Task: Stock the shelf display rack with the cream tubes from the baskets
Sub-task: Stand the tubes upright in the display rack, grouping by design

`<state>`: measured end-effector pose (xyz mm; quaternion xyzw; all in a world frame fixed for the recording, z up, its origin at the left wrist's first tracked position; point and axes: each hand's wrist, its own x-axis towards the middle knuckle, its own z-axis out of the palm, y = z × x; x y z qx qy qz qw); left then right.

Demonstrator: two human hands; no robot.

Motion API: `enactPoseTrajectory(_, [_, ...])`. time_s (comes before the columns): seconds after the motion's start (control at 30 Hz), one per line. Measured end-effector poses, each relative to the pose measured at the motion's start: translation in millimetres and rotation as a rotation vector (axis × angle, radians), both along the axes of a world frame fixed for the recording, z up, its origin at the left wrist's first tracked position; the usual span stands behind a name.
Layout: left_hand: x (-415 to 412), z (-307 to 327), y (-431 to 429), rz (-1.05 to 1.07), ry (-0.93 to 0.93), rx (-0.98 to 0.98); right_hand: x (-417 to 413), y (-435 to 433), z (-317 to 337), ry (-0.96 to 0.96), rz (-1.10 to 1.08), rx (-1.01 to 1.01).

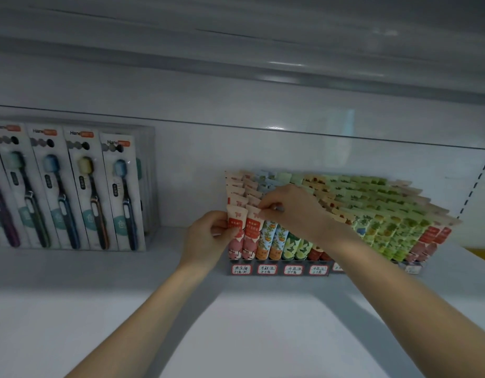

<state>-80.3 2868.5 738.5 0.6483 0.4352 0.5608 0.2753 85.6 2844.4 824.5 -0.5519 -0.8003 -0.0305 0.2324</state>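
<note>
A dark display rack (279, 269) with handwritten price labels stands on the white shelf, packed with rows of upright cream tubes. My left hand (208, 236) pinches the front pink-and-red tube (235, 241) at the rack's left end. The second pink tube (252, 236) stands beside it, and my right hand (290, 205) pinches its top edge from above. Orange-patterned tubes (271, 238), green tubes (295, 246) and several more green and pink tubes (394, 227) fill the rows to the right. No basket is in view.
Boxed toothbrushes (72, 189) stand in a row at the left of the shelf. The shelf surface (126, 282) stretches toward me in front of the rack. The upper shelf's underside (263, 64) hangs overhead. A perforated upright (478, 178) bounds the right side.
</note>
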Motion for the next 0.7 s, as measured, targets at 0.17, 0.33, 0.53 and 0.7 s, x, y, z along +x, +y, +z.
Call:
enactPoseTrajectory(0.17, [0.7, -0.9, -0.5, 0.016, -0.001, 0.014, 1.2, -0.1, -2.2, 0.071, 0.041, -0.025])
enactPoseTrajectory(0.33, [0.8, -0.6, -0.1, 0.018, 0.003, 0.018, 0.2, -1.1, 2.3, 0.092, 0.051, -0.040])
enactPoseTrajectory(0.53, [-6.8, 0.2, -0.7, 0.024, -0.045, 0.037, 0.8, 9.6, 19.4, 0.046, -0.018, -0.004])
enactPoseTrajectory(0.7, [-12.1, 7.9, 12.0, 0.106, -0.063, 0.040, -0.4, 17.8, 20.5, 0.008, -0.062, -0.054])
